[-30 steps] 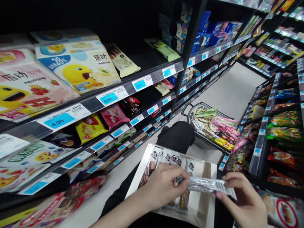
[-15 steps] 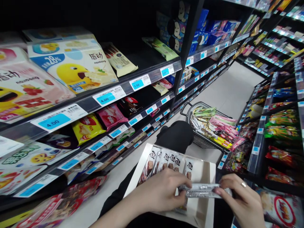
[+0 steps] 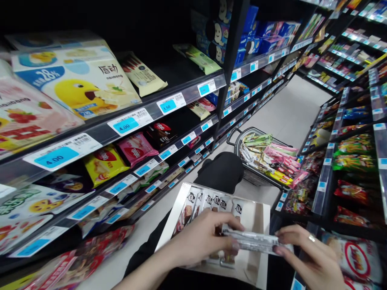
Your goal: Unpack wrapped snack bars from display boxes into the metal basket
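Both my hands hold a silvery wrapped snack bar (image 3: 255, 241) above an open white carton (image 3: 256, 219). My left hand (image 3: 205, 237) pinches its left end and rests over several similar packets (image 3: 208, 201) standing in the carton. My right hand (image 3: 308, 257), with a ring on one finger, grips the right end. The carton rests on my lap, on dark trousers (image 3: 223, 171).
Black shelves (image 3: 187, 98) with blue price tags and snack packs run along the left. A wire basket (image 3: 263, 155) full of wrapped bars stands on the pale floor (image 3: 290, 112) ahead. More stocked shelves (image 3: 347, 161) line the right.
The view has drifted slightly. My hands and the bar have moved a little down and left over the carton, still gripping it at both ends.
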Tool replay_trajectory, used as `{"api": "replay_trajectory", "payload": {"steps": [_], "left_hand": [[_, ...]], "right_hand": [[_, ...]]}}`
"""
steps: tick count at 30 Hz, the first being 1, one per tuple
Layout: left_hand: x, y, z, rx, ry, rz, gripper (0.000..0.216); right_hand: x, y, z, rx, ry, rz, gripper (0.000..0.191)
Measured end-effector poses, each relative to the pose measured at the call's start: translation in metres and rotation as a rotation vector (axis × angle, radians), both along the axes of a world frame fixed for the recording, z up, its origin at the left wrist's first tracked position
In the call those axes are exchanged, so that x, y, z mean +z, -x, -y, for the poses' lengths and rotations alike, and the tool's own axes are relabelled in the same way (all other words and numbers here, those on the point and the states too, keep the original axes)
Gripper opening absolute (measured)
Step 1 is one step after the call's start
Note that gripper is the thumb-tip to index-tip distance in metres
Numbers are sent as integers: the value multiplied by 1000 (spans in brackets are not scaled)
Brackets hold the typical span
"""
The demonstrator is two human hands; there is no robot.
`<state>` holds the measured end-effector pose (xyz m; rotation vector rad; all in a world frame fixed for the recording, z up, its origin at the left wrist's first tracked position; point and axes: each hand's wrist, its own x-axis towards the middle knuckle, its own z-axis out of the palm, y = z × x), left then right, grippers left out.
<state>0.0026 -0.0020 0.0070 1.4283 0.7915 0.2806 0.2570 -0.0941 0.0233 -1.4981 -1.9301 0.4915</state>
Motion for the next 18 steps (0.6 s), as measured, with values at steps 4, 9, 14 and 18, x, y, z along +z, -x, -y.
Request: {"api": "replay_trajectory", "payload": {"steps": [4, 9, 14, 18], "left_hand": [[-6, -1, -3, 100, 143, 47, 17], [-9, -1, -1, 162, 229, 84, 17], [-9, 1, -2, 168, 387, 231, 15], [-7, -1, -3, 222, 529, 341, 18]], "right_hand": [[6, 0, 2, 175, 64, 93, 7], [5, 1, 2, 200, 75, 148, 16], [1, -3, 3, 128, 91, -25, 20], [0, -5, 11, -52, 16, -257, 17]]}}
